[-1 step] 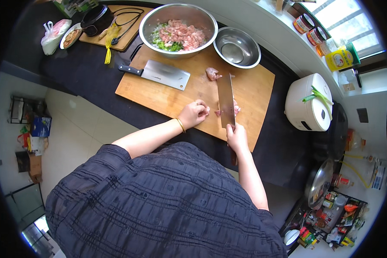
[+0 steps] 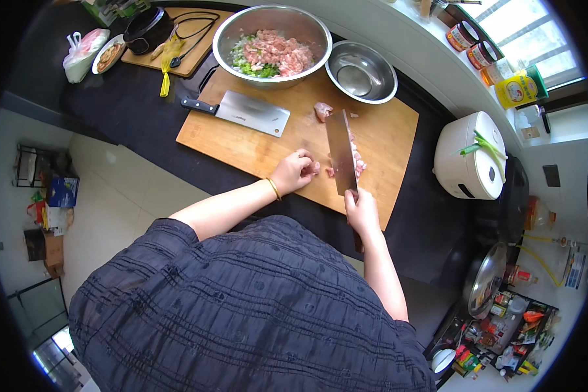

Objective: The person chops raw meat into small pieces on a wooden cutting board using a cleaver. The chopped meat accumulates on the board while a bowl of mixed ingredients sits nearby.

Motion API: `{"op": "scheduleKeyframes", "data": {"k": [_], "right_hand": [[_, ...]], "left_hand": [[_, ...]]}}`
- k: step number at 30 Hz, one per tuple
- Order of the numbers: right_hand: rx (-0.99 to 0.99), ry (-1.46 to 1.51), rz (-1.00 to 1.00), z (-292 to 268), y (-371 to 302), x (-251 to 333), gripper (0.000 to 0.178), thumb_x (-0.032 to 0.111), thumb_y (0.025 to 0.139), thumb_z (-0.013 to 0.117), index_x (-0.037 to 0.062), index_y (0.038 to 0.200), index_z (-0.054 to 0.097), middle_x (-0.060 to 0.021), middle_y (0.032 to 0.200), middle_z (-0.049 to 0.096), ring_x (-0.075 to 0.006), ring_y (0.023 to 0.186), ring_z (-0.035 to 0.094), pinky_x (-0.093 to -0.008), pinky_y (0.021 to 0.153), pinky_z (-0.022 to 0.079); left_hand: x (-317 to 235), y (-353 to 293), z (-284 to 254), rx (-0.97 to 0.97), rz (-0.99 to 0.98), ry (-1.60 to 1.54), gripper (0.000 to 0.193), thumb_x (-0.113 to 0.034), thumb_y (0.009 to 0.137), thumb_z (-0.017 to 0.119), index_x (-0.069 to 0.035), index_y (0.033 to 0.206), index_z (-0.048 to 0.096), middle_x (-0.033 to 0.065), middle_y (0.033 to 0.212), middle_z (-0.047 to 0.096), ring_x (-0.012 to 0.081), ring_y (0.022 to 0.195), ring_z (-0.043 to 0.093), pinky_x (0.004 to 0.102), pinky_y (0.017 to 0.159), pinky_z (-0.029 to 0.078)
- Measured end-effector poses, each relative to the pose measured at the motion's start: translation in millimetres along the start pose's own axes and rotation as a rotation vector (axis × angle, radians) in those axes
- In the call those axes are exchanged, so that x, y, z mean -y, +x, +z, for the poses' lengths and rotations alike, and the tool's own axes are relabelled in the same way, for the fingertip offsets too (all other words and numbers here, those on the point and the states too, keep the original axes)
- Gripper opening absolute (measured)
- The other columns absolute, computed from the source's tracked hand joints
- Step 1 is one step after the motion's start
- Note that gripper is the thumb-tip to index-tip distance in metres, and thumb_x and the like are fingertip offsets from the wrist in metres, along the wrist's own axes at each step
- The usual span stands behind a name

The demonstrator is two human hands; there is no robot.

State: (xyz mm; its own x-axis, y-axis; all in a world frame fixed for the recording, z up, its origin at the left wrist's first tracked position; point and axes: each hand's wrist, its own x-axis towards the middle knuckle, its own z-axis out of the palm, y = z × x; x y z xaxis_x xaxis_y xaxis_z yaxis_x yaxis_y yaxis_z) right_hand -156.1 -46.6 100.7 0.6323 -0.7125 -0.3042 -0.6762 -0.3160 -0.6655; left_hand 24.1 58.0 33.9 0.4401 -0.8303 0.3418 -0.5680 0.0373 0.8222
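Observation:
In my right hand (image 2: pixel 361 210) is the handle of a cleaver (image 2: pixel 341 150), fingers wrapped round it. Its long blade reaches away from me over the wooden cutting board (image 2: pixel 261 153). Small pieces of raw meat (image 2: pixel 360 163) lie along the blade's right side, partly hidden by it. My left hand (image 2: pixel 293 172), a gold bangle at the wrist, rests at the board's near edge with fingers curled on a small piece of raw meat (image 2: pixel 315 168). A larger piece of raw meat (image 2: pixel 322 112) sits just beyond the blade. Another cleaver (image 2: pixel 251 114), black-handled, lies flat on the left.
Behind the board stand a large steel bowl (image 2: pixel 223 49) of minced meat and chopped greens and a smaller steel bowl (image 2: pixel 387 81). A white rice cooker (image 2: pixel 460 160) topped with green onion is at the right. Far left are a plate (image 2: pixel 100 65) and a plastic bag (image 2: pixel 78 65).
The cleaver's far end has swung slightly left, showing more meat pieces on its right side. My left hand stays in nearly the same place.

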Motion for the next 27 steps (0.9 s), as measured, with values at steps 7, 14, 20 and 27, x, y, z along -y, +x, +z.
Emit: {"op": "scheduleKeyframes", "data": {"k": [7, 14, 20, 27], "right_hand": [[0.000, -0.128, -0.112, -2.6, -34.0, 19.3, 0.019, 0.014, 0.083, 0.053, -0.0034, 0.080, 0.059, -0.0248, 0.076, 0.060, -0.0403, 0.075, 0.059, -0.0440, 0.068, 0.047], [-0.032, -0.163, -0.121, 8.1, -40.1, 13.7, 0.019, 0.014, 0.083, 0.052, -0.0037, 0.076, 0.057, -0.0269, 0.071, 0.058, -0.0421, 0.072, 0.058, -0.0461, 0.066, 0.047], [-0.028, -0.183, -0.124, 11.9, -39.4, 11.0, 0.020, 0.014, 0.083, 0.052, -0.0035, 0.076, 0.057, -0.0272, 0.070, 0.058, -0.0426, 0.070, 0.058, -0.0468, 0.066, 0.047], [-0.023, -0.218, -0.128, 13.8, -38.8, 12.1, 0.021, 0.014, 0.083, 0.051, -0.0038, 0.075, 0.057, -0.0281, 0.069, 0.057, -0.0433, 0.070, 0.058, -0.0475, 0.066, 0.047]], "left_hand": [[6.6, 2.4, 2.4, -0.003, 0.045, 0.196, 0.010, -0.011, 0.068, 0.069, -0.005, 0.070, 0.061, 0.0078, 0.077, 0.058, 0.0236, 0.072, 0.060, 0.0316, 0.062, 0.050], [14.6, -0.3, 21.0, -0.046, 0.141, 0.317, 0.013, -0.017, 0.066, 0.070, -0.007, 0.070, 0.063, 0.0076, 0.074, 0.058, 0.0245, 0.073, 0.058, 0.0346, 0.064, 0.048], [15.2, -2.3, 24.7, -0.111, 0.169, 0.305, 0.012, -0.016, 0.065, 0.070, -0.007, 0.072, 0.064, 0.0087, 0.075, 0.056, 0.0259, 0.075, 0.056, 0.0344, 0.066, 0.047], [15.3, -4.0, 24.4, -0.112, 0.173, 0.325, 0.014, -0.014, 0.064, 0.070, -0.006, 0.074, 0.064, 0.0079, 0.074, 0.055, 0.0255, 0.073, 0.055, 0.0342, 0.067, 0.047]]}}
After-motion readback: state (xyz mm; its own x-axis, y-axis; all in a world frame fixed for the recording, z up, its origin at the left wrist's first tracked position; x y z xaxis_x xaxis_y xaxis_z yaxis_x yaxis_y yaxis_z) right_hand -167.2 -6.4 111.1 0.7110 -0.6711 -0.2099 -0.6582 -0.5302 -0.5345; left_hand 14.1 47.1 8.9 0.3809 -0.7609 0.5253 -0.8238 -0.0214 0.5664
